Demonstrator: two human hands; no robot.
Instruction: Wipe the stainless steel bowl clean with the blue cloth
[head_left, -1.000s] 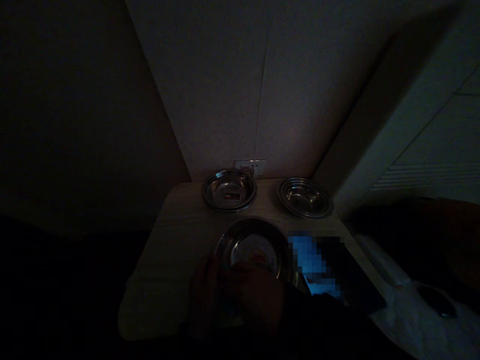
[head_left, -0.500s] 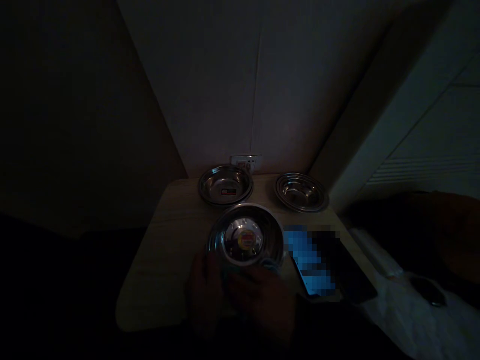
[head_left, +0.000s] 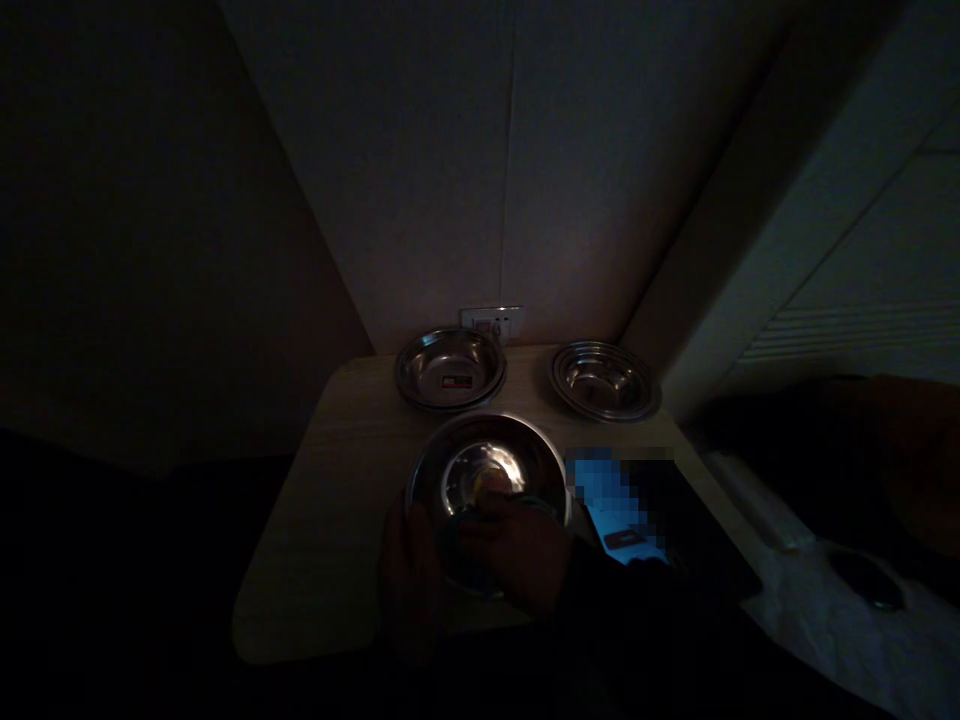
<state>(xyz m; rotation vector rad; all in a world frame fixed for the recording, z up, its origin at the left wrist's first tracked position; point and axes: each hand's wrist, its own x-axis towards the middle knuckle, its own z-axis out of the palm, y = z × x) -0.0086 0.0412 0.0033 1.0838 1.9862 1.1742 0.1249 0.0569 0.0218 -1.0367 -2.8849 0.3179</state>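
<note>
A shiny metal bowl [head_left: 436, 462] with a yellowish sticker in its centre lies at the near part of the small table. At its left rim is my left hand [head_left: 412, 580], closed on the edge with the thumb near the top of the rim. My right hand [head_left: 517, 550] reaches into the bowl, over the lower part of the sticker. Under its fingers is a dark bluish cloth [head_left: 459, 545], pressed against the inside; darkness hides most of it. The fingers of both hands are dim.
Behind stand two stacks of metal bowls, a left stack [head_left: 450, 372] and a right stack [head_left: 604, 382]. A lit phone [head_left: 611, 510] lies on a dark flat object [head_left: 709, 540] at right. A wall socket [head_left: 491, 321] sits behind the wood-patterned table [head_left: 315, 520].
My right hand has moved from the bowl's near rim into its inside, partly covering the sticker. The left hand stays at the left rim. My right sleeve now covers the phone's lower end.
</note>
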